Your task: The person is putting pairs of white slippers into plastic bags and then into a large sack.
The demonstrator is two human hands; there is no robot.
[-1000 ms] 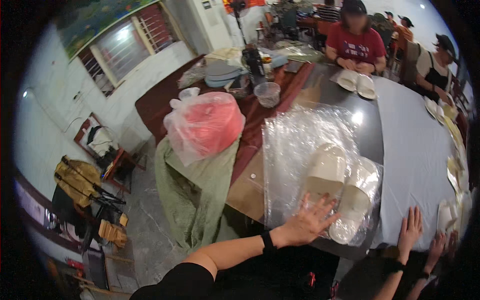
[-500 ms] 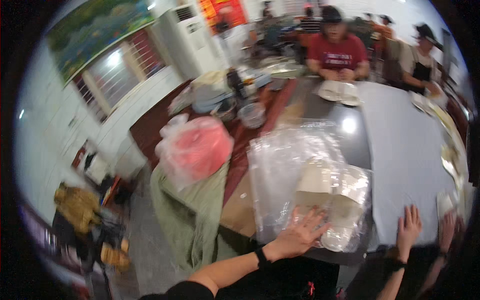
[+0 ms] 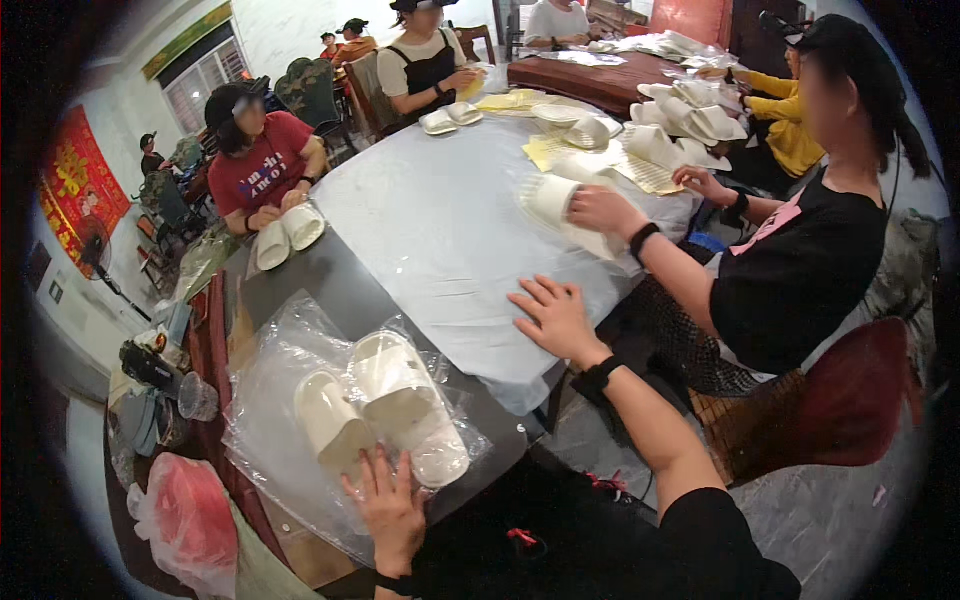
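A pair of cream slide slippers [image 3: 398, 385] lies in a clear plastic bag [image 3: 452, 420] on the dark table. Fingers spread, my left hand [image 3: 388, 508] rests on the near end of the bag, by the heel of the left slipper [image 3: 330, 425]. My right hand [image 3: 556, 318] is stretched out with fingers apart over the pale grey sheet [image 3: 430, 240], holding nothing. It is nearest to a cream slipper [image 3: 552, 200] gripped by a co-worker's hand [image 3: 605, 214]. Whether my right palm touches the sheet is hard to tell.
More clear bags [image 3: 275, 400] lie flat under the slippers. Cream slippers [image 3: 690, 110] are heaped at the far right, with yellow paper [image 3: 650, 178] beside them. A person in red [image 3: 265, 165] handles slippers across the table. A pink plastic bag [image 3: 195, 515] stands at left.
My view has swung to the right, bringing the co-worker at right and the slipper heap into sight. My left hand stays by the bagged slippers; my right hand reaches farther across the sheet.
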